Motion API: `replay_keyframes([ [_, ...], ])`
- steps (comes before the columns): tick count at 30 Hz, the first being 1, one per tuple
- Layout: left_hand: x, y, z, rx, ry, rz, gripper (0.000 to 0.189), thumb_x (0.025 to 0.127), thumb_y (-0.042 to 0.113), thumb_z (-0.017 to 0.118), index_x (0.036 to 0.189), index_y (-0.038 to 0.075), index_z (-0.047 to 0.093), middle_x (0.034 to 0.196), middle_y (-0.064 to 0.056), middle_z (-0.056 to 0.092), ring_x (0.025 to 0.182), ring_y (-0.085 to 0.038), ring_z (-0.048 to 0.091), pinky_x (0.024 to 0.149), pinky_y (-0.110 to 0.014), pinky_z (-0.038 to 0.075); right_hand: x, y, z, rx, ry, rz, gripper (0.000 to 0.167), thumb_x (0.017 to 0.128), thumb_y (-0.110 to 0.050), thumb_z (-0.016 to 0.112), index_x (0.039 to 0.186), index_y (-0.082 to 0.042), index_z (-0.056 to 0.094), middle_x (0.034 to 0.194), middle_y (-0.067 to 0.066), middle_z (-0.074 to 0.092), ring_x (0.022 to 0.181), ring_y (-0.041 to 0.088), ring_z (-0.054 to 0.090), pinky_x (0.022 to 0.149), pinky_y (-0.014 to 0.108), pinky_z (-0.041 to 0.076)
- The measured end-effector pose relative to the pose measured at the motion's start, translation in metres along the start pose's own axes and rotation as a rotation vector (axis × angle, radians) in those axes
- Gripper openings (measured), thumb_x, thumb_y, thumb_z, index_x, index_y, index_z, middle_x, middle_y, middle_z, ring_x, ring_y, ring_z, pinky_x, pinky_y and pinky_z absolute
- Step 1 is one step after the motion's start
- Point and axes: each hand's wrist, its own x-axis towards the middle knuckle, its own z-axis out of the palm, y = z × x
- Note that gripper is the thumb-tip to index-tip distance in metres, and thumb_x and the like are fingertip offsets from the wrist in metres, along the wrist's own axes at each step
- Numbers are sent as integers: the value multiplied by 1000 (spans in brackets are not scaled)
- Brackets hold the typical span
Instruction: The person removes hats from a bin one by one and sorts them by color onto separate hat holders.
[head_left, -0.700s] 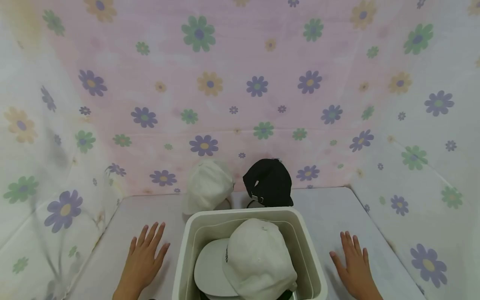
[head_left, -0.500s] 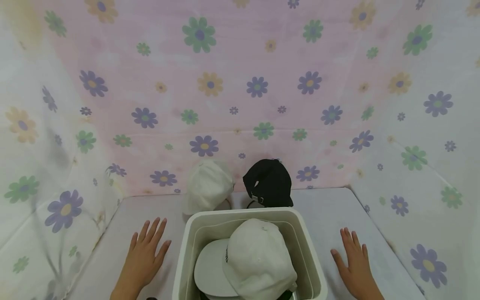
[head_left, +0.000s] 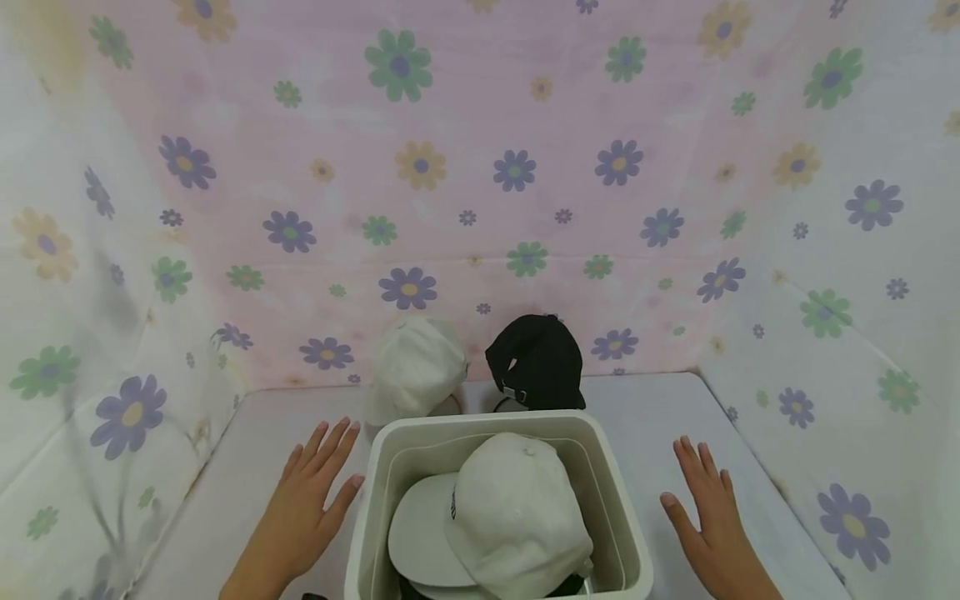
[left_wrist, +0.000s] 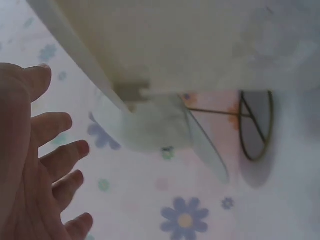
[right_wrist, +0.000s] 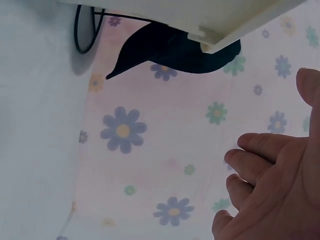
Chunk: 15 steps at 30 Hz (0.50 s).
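Observation:
A white plastic bin (head_left: 487, 423) stands at the front middle of the table. In it lies a white baseball cap (head_left: 517, 517), its brim toward the left, over something dark and mostly hidden. My left hand (head_left: 300, 504) hovers just left of the bin, fingers spread and holding nothing. On the other side, my right hand (head_left: 712, 521) is raised with its fingers extended, a little apart from the bin wall. Behind the bin a second white cap (head_left: 416, 367) and a black cap (head_left: 536, 362) sit on stands; the left wrist view shows one wire stand base (left_wrist: 256, 125).
Floral cloth (head_left: 465, 125) hangs at the back and both sides. Pale cloth covers the tabletop (head_left: 660, 417). A small dark object (head_left: 313, 597) peeks in at the bottom edge beside my left forearm.
My left hand has moved right and forward, closer to the bin. The right hand has shifted slightly forward. Bin and caps stay where they were.

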Motion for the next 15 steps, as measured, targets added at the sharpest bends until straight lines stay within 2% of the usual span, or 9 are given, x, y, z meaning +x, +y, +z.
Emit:
replay_keyframes([
  [2, 1, 10, -4, -22, -20, 13, 62, 105, 30, 57, 161, 21, 32, 163, -10, 36, 156, -33, 19, 124, -59, 11, 1, -9, -3, 1, 2, -23, 73, 100, -11, 61, 163, -13, 23, 165, 22, 27, 155, 1, -4, 123, 60, -8],
  [5, 2, 23, -9, -39, -35, 36, 63, 104, 30, 58, 161, 22, 33, 164, -6, 36, 157, -26, 16, 124, -59, 13, 0, -21, -6, 2, 3, -58, 75, 99, -10, 63, 163, -14, 23, 169, 5, 21, 155, 1, -3, 124, 59, -7],
  [7, 3, 31, -11, -45, -40, 57, 63, 104, 29, 59, 161, 23, 33, 164, -5, 36, 157, -24, 16, 124, -58, 14, 1, -28, -7, 12, -3, -78, 76, 99, -10, 63, 163, -14, 23, 169, -6, 18, 156, 3, -2, 123, 61, -6],
  [10, 2, 41, -12, -47, -34, 90, 63, 103, 27, 61, 160, 24, 35, 162, -5, 39, 155, -27, 22, 120, -61, 21, 1, -36, -7, 26, -16, -112, 77, 97, -8, 64, 163, -12, 24, 169, -11, 16, 157, 6, -2, 123, 61, -7],
  [13, 1, 49, -12, -58, -35, 123, 64, 102, 26, 63, 160, 25, 36, 161, -6, 41, 156, -22, 21, 112, -67, 28, 2, -43, -8, 12, -35, -155, 78, 95, -7, 66, 162, -10, 26, 169, -10, 18, 157, 8, 1, 127, 41, -7],
  [15, -1, 53, -10, -56, -34, 146, 64, 101, 27, 64, 159, 25, 36, 160, -6, 43, 156, -17, 19, 105, -71, 33, 2, -48, -9, -11, -57, -184, 80, 94, -8, 68, 162, -10, 27, 169, -10, 19, 158, 9, 2, 124, 26, -8],
])
